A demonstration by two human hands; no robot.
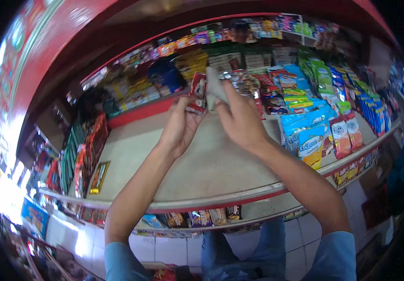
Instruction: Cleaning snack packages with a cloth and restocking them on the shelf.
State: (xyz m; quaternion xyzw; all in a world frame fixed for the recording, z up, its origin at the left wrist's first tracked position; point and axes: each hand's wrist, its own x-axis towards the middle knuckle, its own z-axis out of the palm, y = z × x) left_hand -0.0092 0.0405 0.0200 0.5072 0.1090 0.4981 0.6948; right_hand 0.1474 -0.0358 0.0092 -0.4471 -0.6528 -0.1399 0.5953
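Observation:
In the head view, my left hand (187,119) is closed around a small red snack packet (198,92), which it holds upright above the shelf board (195,168). Just to its right, my right hand (239,112) grips a pale cloth (215,86) between thumb and fingers, close beside the packet. Some of the cloth is hidden by the fingers. Behind both hands stand yellow packs (192,65) and shiny wrapped snacks (240,82). A gold packet (100,177) lies alone on the board at the left.
Blue and yellow snack bags (311,145) and red-and-white packets (340,137) stand at right. Rows of red packets (95,144) line the left side. The shelf's front edge (195,204) runs before me, with more snack packets (200,218) on a lower shelf. People are partly visible behind the shelves.

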